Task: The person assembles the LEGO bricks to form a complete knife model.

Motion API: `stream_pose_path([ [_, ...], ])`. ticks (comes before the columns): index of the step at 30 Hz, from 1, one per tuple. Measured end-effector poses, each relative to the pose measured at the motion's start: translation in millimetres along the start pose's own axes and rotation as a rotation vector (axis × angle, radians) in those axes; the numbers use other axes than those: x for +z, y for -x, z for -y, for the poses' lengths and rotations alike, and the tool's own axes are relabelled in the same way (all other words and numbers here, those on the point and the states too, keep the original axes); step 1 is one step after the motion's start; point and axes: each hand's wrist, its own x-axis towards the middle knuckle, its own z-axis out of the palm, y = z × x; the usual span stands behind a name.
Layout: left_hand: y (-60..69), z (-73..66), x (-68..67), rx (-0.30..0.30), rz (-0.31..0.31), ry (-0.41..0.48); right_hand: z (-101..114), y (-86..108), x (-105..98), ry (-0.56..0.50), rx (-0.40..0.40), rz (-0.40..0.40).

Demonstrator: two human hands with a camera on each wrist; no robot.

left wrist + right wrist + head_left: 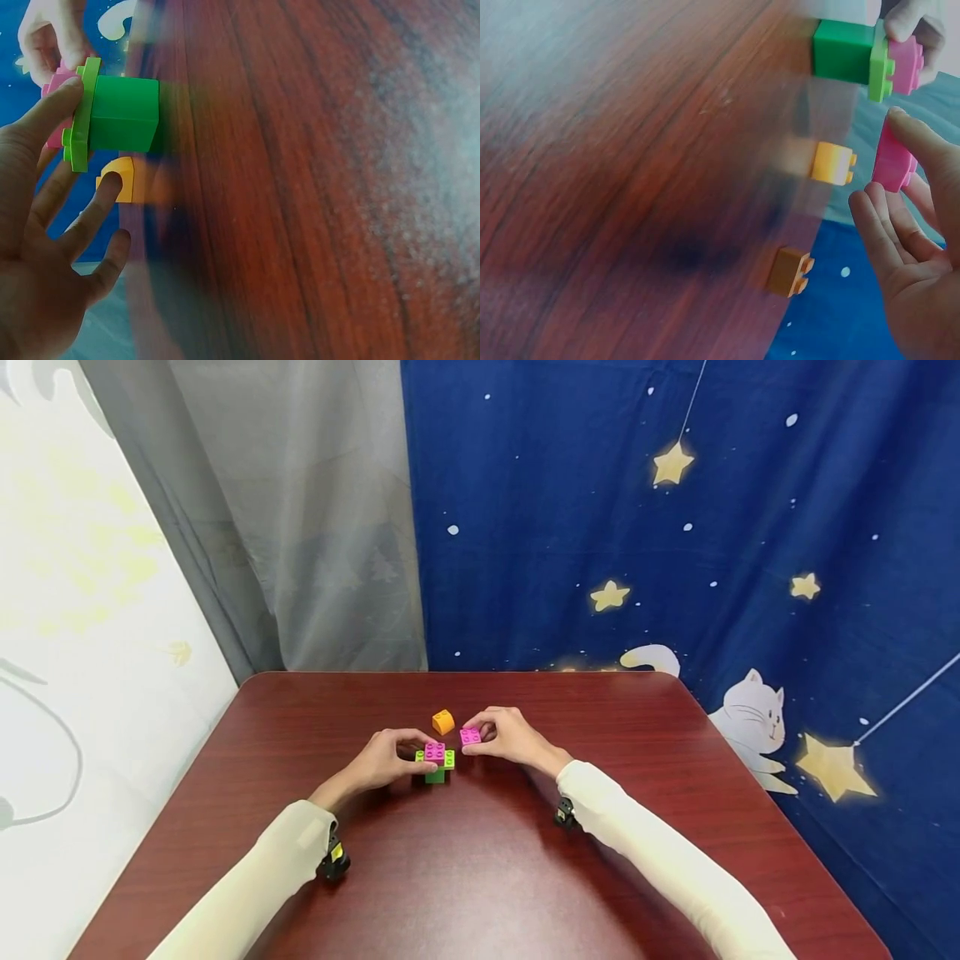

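Note:
A small stack stands on the table: a green block [124, 112] at the bottom, a light green plate [450, 760] across it, and a pink brick [435, 750] on top. My left hand [380, 760] holds this stack near the top, its thumb on the near side at the pink brick and plate. Some of those fingertips are hidden behind the bricks. Just to the right, my right hand [513, 739] pinches a second pink brick [892, 157] between thumb and fingers. That brick is apart from the stack, studs facing up.
A yellow-orange brick [443, 721] with a rounded side lies behind the stack. Another orange brick [789, 271] shows farther along in the right wrist view. The dark red table [480, 860] ends at a far edge in front of grey and blue curtains [540, 527].

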Motion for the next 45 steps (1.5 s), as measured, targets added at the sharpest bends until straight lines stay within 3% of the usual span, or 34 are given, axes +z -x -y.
stream_pose_path([
  [21,-3.0,-0.6,1.0,0.016,0.001,-0.023,41.1,-10.1,13.7,-0.015,-0.075,-0.010],
  [34,-2.4,-1.4,0.9,0.008,0.022,-0.023,46.1,-12.9,26.8,0.021,-0.047,0.001],
  [45,-1.9,-0.6,-0.6,0.001,0.009,-0.033,43.5,-17.1,29.2,-0.018,-0.034,0.010],
])
